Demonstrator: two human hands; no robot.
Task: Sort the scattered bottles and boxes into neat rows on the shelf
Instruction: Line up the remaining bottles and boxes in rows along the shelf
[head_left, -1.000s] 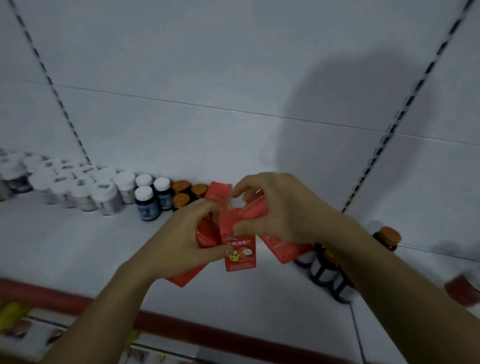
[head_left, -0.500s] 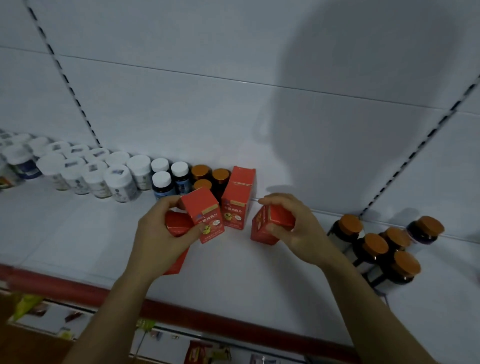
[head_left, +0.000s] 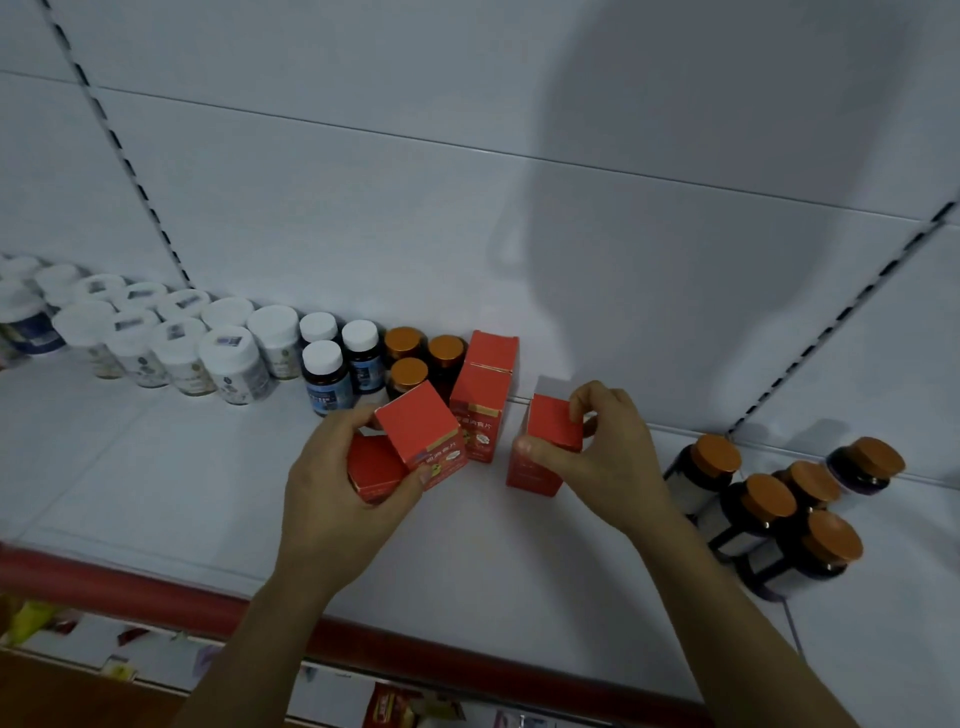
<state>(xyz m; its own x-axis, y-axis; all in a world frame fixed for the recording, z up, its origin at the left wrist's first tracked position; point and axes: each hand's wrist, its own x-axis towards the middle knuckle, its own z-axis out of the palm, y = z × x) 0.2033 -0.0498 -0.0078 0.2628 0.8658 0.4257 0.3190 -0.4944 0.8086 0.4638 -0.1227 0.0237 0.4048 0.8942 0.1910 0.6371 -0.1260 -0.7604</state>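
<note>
Step in hand: we judge the red boxes are being gathered into a row. One is already placed and three are in our hands.
Landmark: the standing red box (head_left: 483, 410), upright on the shelf (head_left: 156, 467) against the back wall.
Left hand (head_left: 348, 499): just left and in front of the standing red box. Its grip is curled round two boxes at once, the tilted red box (head_left: 415, 431) on top and the lower red box (head_left: 371, 470) beneath.
Right hand (head_left: 602, 462): just right of the standing red box. Its grip pinches the right red box (head_left: 550, 431) by the top, thumb in front and fingers behind. That box is upright, but we cannot tell whether its base rests on the shelf.
Next move: we think the right red box needs to go flush beside the standing red box, face forward. The left pair then has to be separated and set down one at a time, which calls for a freed hand.
Red boxes: four.
Small orange-capped bottles (head_left: 408, 371): three, just left of the standing red box.
White-capped dark bottles (head_left: 322, 364): three, further left.
White jars (head_left: 228, 353): about a dozen, far left in two rows. The farthest are blurred, so we do not trust this count.
Large orange-capped bottles (head_left: 769, 499): five, well right of the standing red box, loosely clustered and unsorted by our judgement.
</note>
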